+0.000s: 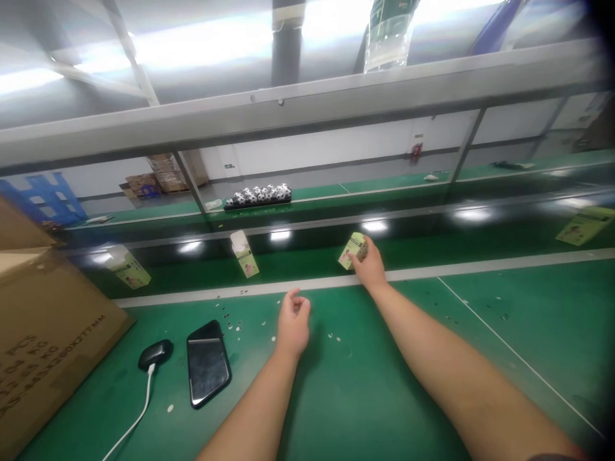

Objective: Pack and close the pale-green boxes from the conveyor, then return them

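Observation:
My right hand (369, 266) reaches forward over the white edge strip and grips a small pale green packaged box (353, 250) on the dark conveyor belt (432, 238). My left hand (293, 320) hovers over the green table (365, 390), fingers loosely curled with nothing in them. Two more of these boxes, one (245, 253) in the middle and one (125, 267) at the left, stand further left on the belt. Another box (585, 225) lies at the far right.
A black phone (207, 362) and a black charger with a white cable (154, 354) lie left of my left hand. A large cardboard carton (43, 326) fills the left edge. Small white bits dot the table. A tray of black-and-white balls (258, 195) sits beyond the belt.

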Demonstrator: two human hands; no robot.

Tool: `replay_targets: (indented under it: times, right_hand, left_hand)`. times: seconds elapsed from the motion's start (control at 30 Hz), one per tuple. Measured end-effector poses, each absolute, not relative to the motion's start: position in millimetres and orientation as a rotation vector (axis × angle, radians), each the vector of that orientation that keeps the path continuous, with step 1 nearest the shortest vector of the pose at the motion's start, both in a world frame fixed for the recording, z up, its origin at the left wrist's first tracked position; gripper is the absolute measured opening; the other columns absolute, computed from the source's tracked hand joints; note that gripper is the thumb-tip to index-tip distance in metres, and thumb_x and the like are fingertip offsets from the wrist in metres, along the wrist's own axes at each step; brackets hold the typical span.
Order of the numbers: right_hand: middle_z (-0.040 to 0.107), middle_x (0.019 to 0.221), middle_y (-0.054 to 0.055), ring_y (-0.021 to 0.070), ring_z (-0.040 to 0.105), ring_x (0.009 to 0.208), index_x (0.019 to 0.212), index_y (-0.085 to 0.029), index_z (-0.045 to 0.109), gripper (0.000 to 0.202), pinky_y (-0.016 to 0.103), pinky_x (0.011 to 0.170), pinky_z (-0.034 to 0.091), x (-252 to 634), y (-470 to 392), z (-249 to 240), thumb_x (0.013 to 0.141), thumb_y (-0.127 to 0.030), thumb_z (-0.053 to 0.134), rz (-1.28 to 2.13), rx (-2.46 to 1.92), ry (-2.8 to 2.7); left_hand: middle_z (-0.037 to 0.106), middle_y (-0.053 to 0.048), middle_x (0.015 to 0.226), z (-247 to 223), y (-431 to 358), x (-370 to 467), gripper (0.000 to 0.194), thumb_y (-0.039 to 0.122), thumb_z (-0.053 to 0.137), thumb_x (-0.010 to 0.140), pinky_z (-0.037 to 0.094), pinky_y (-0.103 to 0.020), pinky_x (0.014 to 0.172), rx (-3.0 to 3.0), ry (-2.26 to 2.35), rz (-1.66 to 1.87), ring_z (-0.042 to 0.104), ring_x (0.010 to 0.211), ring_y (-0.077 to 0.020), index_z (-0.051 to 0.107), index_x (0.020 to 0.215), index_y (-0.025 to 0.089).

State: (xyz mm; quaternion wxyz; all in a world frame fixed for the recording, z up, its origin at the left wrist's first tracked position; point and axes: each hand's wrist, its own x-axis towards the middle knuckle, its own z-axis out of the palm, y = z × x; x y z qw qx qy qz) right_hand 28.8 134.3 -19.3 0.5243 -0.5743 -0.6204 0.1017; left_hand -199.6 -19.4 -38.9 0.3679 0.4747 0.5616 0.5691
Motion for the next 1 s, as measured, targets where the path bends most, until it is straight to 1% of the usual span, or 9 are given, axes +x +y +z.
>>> replay_targets:
  times: [0.2, 0.33, 0.47, 0.53, 0.63, 0.73, 0.8, 0.9, 1.0]
  right_hand:
    - [0.045, 0.137, 0.014, 0.0292, 0.053, 0.118, 0.134, -0.022, 0.049, 0.053, 0.043, 0.096, 0.05, 30.1, 133.9, -18.3, 0.085, -0.034, 0.059, 0.089, -1.356, -1.585]
    - [0.044, 0.138, 0.015, 0.0305, 0.054, 0.117, 0.134, -0.021, 0.048, 0.055, 0.045, 0.094, 0.05, 26.0, 137.0, -20.8, 0.082, -0.034, 0.061, 0.03, -1.371, -1.666]
    - [0.042, 0.141, 0.019, 0.0354, 0.037, 0.133, 0.137, -0.015, 0.042, 0.066, 0.057, 0.112, 0.03, 29.3, 135.8, -17.5, 0.081, -0.041, 0.062, -0.139, -1.393, -1.576]
    - [0.039, 0.144, 0.02, 0.0365, 0.029, 0.138, 0.138, -0.013, 0.04, 0.064, 0.062, 0.114, 0.02, 28.3, 131.9, -12.8, 0.083, -0.042, 0.058, -0.224, -1.376, -1.505]
    - [0.044, 0.141, 0.019, 0.0341, 0.035, 0.136, 0.132, -0.014, 0.045, 0.053, 0.059, 0.115, 0.021, 8.8, 121.8, -8.4, 0.086, -0.039, 0.052, -0.256, -1.222, -1.57]
    - [0.056, 0.128, 0.016, 0.0308, 0.05, 0.123, 0.124, -0.016, 0.052, 0.045, 0.051, 0.11, 0.035, -37.9, 108.4, -13.2, 0.087, -0.04, 0.051, -0.074, -1.01, -1.807]
    - [0.059, 0.123, 0.015, 0.0308, 0.053, 0.118, 0.123, -0.016, 0.054, 0.045, 0.05, 0.107, 0.04, -77.8, 101.0, -19.3, 0.086, -0.04, 0.054, 0.09, -0.945, -1.904]
    - [0.054, 0.134, 0.016, 0.0314, 0.049, 0.125, 0.133, -0.015, 0.049, 0.057, 0.049, 0.109, 0.039, -135.0, 99.5, -25.4, 0.084, -0.041, 0.06, 0.342, -0.959, -1.936]
    - [0.042, 0.147, 0.018, 0.0326, 0.04, 0.136, 0.147, -0.014, 0.031, 0.08, 0.049, 0.113, 0.035, -177.1, 111.3, -25.7, 0.082, -0.046, 0.065, 0.552, -1.055, -1.852]
  left_hand:
    - [0.063, -0.006, 0.095, -39.0, -20.4, -196.1, 0.032, 0.038, 0.057, 0.089, 0.047, -0.029, 0.084, 1.281, 1.428, 1.374, 0.06, 0.085, -0.0163, 0.059, 0.114, 0.019]
    - [0.065, -0.008, 0.097, -38.0, -20.9, -196.1, 0.028, 0.038, 0.057, 0.088, 0.048, -0.03, 0.083, 1.304, 1.429, 1.331, 0.061, 0.086, -0.0175, 0.062, 0.106, 0.017]
    - [0.066, -0.006, 0.094, -34.3, -22.2, -194.8, 0.024, 0.036, 0.056, 0.088, 0.047, -0.029, 0.08, 1.308, 1.445, 1.333, 0.061, 0.084, -0.0168, 0.063, 0.103, 0.018]
    - [0.066, -0.005, 0.09, -31.5, -23.6, -193.1, 0.023, 0.035, 0.055, 0.089, 0.046, -0.027, 0.075, 1.308, 1.464, 1.335, 0.06, 0.079, -0.0159, 0.063, 0.101, 0.018]
    - [0.063, -0.003, 0.081, -27.8, -25.5, -190.0, 0.022, 0.037, 0.054, 0.089, 0.042, -0.025, 0.066, 1.307, 1.485, 1.335, 0.056, 0.07, -0.0138, 0.062, 0.095, 0.017]
    - [0.059, 0.0, 0.072, -25.9, -25.8, -188.3, 0.024, 0.04, 0.052, 0.09, 0.037, -0.023, 0.061, 1.298, 1.476, 1.361, 0.05, 0.063, -0.0122, 0.061, 0.088, 0.018]
    - [0.055, 0.002, 0.068, -25.2, -25.3, -188.3, 0.025, 0.04, 0.051, 0.091, 0.036, -0.023, 0.061, 1.284, 1.468, 1.398, 0.047, 0.062, -0.0118, 0.06, 0.086, 0.018]
    - [0.055, 0.002, 0.07, -23.1, -25.1, -189.6, 0.026, 0.04, 0.051, 0.091, 0.036, -0.024, 0.065, 1.226, 1.467, 1.479, 0.046, 0.065, -0.0122, 0.059, 0.082, 0.018]
    - [0.055, 0.001, 0.073, -20.2, -25.9, -190.3, 0.025, 0.038, 0.05, 0.092, 0.037, -0.024, 0.068, 1.14, 1.456, 1.563, 0.049, 0.071, -0.0131, 0.056, 0.08, 0.018]
